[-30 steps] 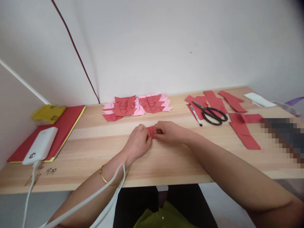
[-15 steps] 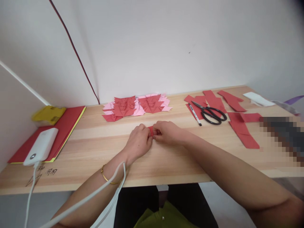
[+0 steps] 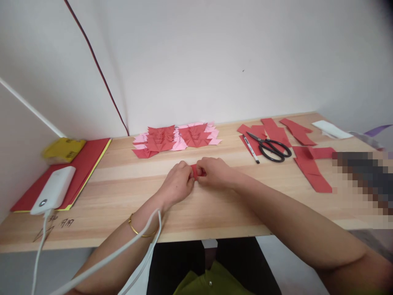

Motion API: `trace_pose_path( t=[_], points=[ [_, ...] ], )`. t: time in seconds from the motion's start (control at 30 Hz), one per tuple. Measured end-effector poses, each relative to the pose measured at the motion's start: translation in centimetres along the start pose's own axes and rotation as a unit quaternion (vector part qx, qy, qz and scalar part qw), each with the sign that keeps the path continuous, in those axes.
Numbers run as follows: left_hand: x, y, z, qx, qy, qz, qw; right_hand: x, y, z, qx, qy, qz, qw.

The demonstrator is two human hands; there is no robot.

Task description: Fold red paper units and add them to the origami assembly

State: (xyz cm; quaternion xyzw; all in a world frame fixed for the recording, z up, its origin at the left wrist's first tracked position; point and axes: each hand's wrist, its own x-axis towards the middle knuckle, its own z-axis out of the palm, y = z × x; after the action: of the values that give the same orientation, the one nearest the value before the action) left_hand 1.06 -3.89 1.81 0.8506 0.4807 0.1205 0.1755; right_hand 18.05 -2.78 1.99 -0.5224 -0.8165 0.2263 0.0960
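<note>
Between my two hands, near the middle of the table, is a small piece of red paper [image 3: 194, 172], mostly covered by my fingers. My left hand [image 3: 179, 182] grips its left side with curled fingers. From the right, my right hand [image 3: 213, 172] pinches the same piece, knuckles up. Just behind them stand folded red and pink paper pieces [image 3: 161, 138] in stacked rows against the wall. How the held paper is folded cannot be made out.
Black-handled scissors [image 3: 273, 149] and a marker [image 3: 251, 148] lie on red paper strips [image 3: 313, 174] to the right. At left, a white power bank [image 3: 53, 190] and a yellow packet [image 3: 64, 150] rest on red sheets [image 3: 86, 172]. A white cable [image 3: 107, 256] crosses my left forearm.
Both hands stay on the red paper, with only a slight shift of the fingers; a little more red shows between them. The view has tilted very slightly.
</note>
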Motion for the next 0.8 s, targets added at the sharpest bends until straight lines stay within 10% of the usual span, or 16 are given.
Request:
trace_pose_path(
  t=[0.37,0.57,0.8],
  points=[
    [0.1,-0.7,0.1,-0.035,0.020,-0.006,0.999,-0.7,1.1,-1.5,0.118,-0.073,-0.026,0.990],
    [0.4,-1.7,-0.1,-0.028,0.135,-0.043,0.989,-0.8,1.2,-1.4,0.110,-0.066,-0.026,0.991],
    [0.7,-2.0,-0.1,0.029,0.062,-0.079,0.995,-0.9,0.6,-1.1,0.070,-0.034,-0.016,0.997]
  ],
)
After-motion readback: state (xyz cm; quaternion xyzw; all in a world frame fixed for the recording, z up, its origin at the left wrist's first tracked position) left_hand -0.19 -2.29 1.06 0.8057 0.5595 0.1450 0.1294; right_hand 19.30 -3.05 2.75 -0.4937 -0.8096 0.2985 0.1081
